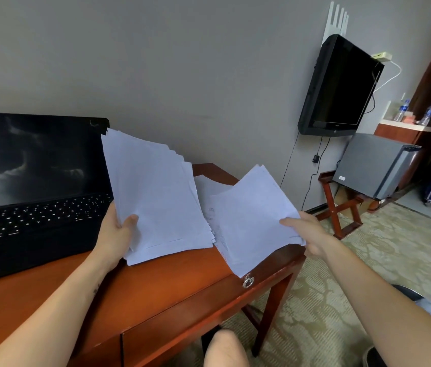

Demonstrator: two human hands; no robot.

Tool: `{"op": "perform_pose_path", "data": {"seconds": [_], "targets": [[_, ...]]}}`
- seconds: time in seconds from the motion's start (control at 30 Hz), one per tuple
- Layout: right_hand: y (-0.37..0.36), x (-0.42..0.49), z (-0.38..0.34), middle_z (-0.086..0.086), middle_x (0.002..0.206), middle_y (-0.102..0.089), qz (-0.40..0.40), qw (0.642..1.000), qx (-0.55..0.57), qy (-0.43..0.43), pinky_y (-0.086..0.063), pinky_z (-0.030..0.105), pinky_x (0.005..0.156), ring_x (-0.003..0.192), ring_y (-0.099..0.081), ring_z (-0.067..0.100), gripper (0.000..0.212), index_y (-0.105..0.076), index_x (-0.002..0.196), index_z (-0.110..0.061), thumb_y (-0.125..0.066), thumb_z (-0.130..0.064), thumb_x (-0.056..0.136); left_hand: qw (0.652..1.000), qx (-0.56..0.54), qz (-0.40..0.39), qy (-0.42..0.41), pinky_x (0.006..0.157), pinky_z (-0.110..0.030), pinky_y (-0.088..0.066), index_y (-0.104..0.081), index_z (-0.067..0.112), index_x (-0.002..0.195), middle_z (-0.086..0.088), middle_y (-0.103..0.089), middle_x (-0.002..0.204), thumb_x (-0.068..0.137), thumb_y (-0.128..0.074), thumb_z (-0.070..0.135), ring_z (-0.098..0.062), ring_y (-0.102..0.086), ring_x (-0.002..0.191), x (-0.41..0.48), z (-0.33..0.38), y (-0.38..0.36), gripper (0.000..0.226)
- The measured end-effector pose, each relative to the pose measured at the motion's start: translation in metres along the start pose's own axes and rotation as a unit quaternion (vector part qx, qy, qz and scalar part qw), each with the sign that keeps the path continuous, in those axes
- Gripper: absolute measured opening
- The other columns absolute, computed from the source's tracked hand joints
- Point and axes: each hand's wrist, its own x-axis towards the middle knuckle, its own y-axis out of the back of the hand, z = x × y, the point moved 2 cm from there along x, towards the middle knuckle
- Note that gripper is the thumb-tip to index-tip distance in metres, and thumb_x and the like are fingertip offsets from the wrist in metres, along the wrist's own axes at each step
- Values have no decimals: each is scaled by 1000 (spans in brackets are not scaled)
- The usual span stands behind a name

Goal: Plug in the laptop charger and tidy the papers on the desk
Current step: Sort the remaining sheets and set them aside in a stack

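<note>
My left hand (117, 235) grips a thick, fanned stack of white papers (153, 197), raised and tilted above the wooden desk (172, 284). At the desk's right edge my right hand (305, 231) pinches a smaller bundle of white sheets (251, 218), which slopes down onto the desk. More printed sheets (210, 197) lie flat between the two bundles. The open black laptop (34, 186) stands at the left of the desk with a dark screen. No charger shows on the desk.
A black wall-mounted TV (341, 86) hangs to the right, with cables running down the wall to a small plug (315, 158). A grey mini fridge (373, 165) sits on a wooden folding rack (341, 207). Patterned carpet lies right of the desk. My knee (225, 348) is below the desk.
</note>
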Motion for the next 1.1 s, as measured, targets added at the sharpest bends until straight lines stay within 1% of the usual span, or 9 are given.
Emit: {"op": "perform_pose_path", "data": {"seconds": [0.1,0.23,0.37,0.4,0.5,0.53,0.73,0.93,1.1], "targets": [[13,-6,-5,15,103,-71,13,998,56,10,-59,25,52,82,-69,24,23,-65,117,-3,-67,-1,94,1000,3,0,3,112,-44,-45,-42,27,155,4,-59,143,107,-53,11,-21,-56,132,-2,1,1,51],[35,-11,-8,14,103,-72,30,993,116,15,-58,25,53,82,-70,26,23,-66,116,-6,-66,-1,94,1000,7,0,2,108,-40,-45,-42,24,154,2,-59,141,107,-53,10,-23,-56,131,-4,3,-1,50],[55,-14,-10,13,112,-74,63,982,175,37,-59,32,73,95,-71,29,24,-68,116,-11,-67,-4,93,1000,10,-8,-5,108,-41,-45,-42,25,154,3,-59,141,107,-53,11,-21,-56,130,-7,6,-4,50],[58,-17,-12,12,111,-74,69,979,189,43,-60,32,72,96,-71,28,25,-68,117,-13,-67,-5,93,1000,10,-11,-7,108,-40,-45,-42,25,154,3,-59,141,107,-53,11,-20,-56,130,-7,6,-5,50],[66,-23,-15,7,104,-74,96,962,247,62,-59,25,58,88,-71,23,25,-67,117,-13,-66,-3,94,1000,9,-23,-9,107,-39,-44,-43,26,153,4,-60,141,108,-53,11,-20,-56,129,-10,7,-8,49],[67,-24,-16,7,104,-74,99,957,264,67,-59,24,57,88,-71,21,26,-67,118,-13,-66,-3,94,1000,8,-25,-8,107,-39,-44,-43,27,153,5,-60,141,108,-53,11,-20,-57,129,-10,7,-9,49],[50,-29,-14,10,109,-76,47,957,282,57,-63,31,68,92,-75,24,28,-68,122,-12,-68,-6,95,999,-2,-35,13,108,-41,-45,-43,25,154,4,-60,141,107,-54,11,-23,-57,131,-11,7,-12,50],[10,-24,-8,13,114,-75,14,957,289,35,-63,37,74,103,-73,29,31,-67,125,-9,-69,-7,94,998,-8,-56,13,112,-46,-46,-44,28,154,7,-62,140,107,-56,14,-19,-59,129,-14,9,-15,50],[-31,-19,0,8,113,-76,-38,957,287,12,-62,42,84,104,-73,27,31,-69,121,-14,-75,-13,90,996,-21,-90,19,105,-42,-52,-49,31,150,10,-67,134,106,-57,16,-13,-65,122,-15,9,-18,47]]}}
